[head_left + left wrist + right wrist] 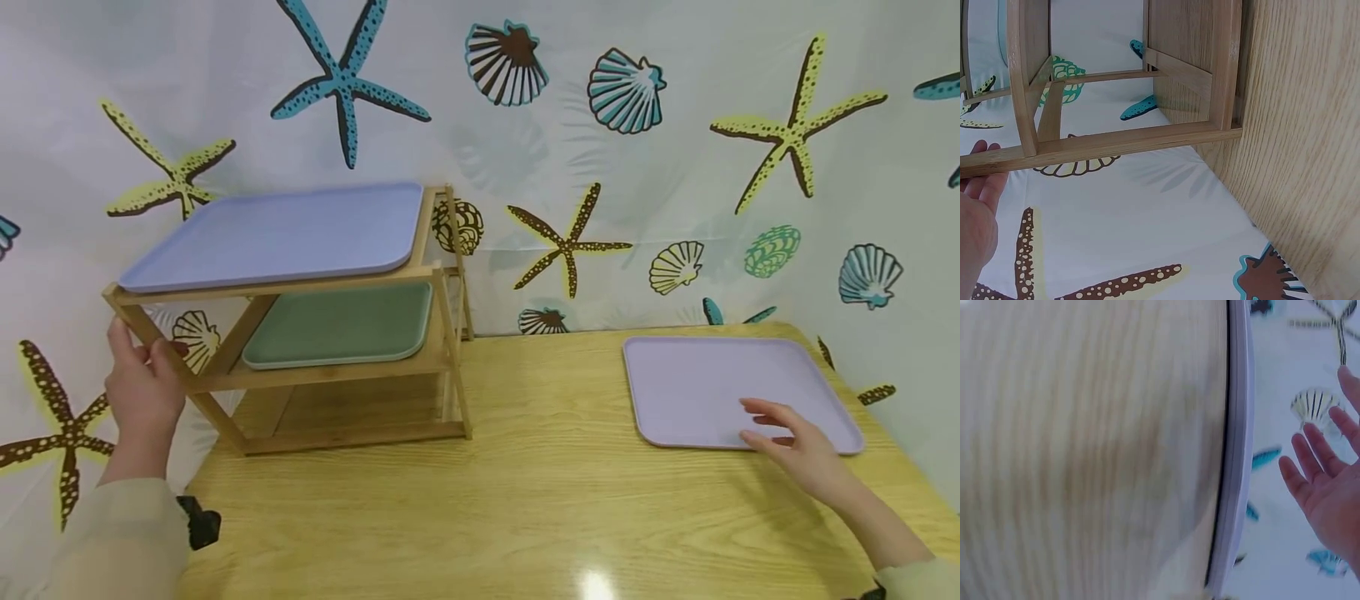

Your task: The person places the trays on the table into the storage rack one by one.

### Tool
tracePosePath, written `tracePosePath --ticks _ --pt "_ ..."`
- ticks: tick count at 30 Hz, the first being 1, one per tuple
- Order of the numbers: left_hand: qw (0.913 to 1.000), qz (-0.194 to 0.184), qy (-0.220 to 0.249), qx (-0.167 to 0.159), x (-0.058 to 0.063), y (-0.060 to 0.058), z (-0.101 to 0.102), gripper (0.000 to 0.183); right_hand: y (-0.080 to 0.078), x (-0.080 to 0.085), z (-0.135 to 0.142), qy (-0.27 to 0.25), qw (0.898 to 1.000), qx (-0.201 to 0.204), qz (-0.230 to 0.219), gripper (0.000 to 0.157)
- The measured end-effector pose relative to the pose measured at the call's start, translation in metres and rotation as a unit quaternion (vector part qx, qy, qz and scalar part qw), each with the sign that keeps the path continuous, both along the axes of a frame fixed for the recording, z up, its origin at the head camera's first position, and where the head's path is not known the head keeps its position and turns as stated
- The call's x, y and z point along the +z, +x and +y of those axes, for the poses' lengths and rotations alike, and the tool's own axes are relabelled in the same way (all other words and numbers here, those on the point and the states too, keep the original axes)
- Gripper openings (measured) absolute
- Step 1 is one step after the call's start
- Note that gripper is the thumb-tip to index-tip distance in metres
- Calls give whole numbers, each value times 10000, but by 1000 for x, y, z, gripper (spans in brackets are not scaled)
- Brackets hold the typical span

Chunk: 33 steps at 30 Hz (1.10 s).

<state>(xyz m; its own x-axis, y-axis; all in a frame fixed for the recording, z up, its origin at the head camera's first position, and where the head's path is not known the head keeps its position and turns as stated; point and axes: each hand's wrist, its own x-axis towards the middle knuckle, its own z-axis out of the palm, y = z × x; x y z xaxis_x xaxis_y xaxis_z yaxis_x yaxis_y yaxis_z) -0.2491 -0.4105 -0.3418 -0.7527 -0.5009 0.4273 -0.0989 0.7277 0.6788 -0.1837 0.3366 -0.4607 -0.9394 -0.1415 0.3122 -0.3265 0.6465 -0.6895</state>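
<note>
A three-tier wooden rack (322,379) stands at the left of the table. My left hand (146,375) grips its front left post, with fingertips behind the bar and thumb in front; the left wrist view shows the hand (979,212) at the post (1104,147). A lavender-blue tray (300,233) lies on the rack's top tier and a green tray (341,325) on the middle one. My right hand (798,450), fingers apart and holding nothing, hovers over the front right part of a lilac tray (697,383). Beside the hand (1329,494) shows that tray's edge (1238,456).
The wooden table (525,500) spreads between the rack and the lilac tray. A white cloth (555,150) printed with starfish and shells hangs behind and at both sides. The rack's bottom tier (360,408) sits low over the tabletop.
</note>
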Motion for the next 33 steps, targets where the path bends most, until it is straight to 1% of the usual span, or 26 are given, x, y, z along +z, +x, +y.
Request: tracePosePath --ticks 3,5,9,11,14,18,25,29,33 --pt "10000 39 -26 -18 0 0 0 47 -1 0 29 167 9981 -540 -238 49" --pt "10000 43 -30 -8 0 0 -1 47 -3 -3 44 224 9956 -821 -383 52" --pt "10000 14 -1 12 2 0 -1 48 -8 -12 68 392 9905 -1225 -496 57" --pt "10000 -46 54 -5 3 0 0 48 -10 -16 77 487 9878 -1364 -572 60" --pt "9998 -133 110 -28 4 0 0 48 -10 -20 85 544 9845 -1481 -761 65" --pt "9995 -263 166 -19 3 0 0 49 -10 -25 90 563 9814 -1614 -878 66" --pt "9996 -233 155 -3 1 -2 -2 49 -15 -28 91 642 9756 -1840 -1015 67" --pt "9997 -188 160 -22 0 -2 -1 49 -17 -27 92 769 9748 -1837 -1006 64" --pt "9998 -143 115 -17 1 0 0 49 -20 -26 90 818 9782 -1688 -887 59"
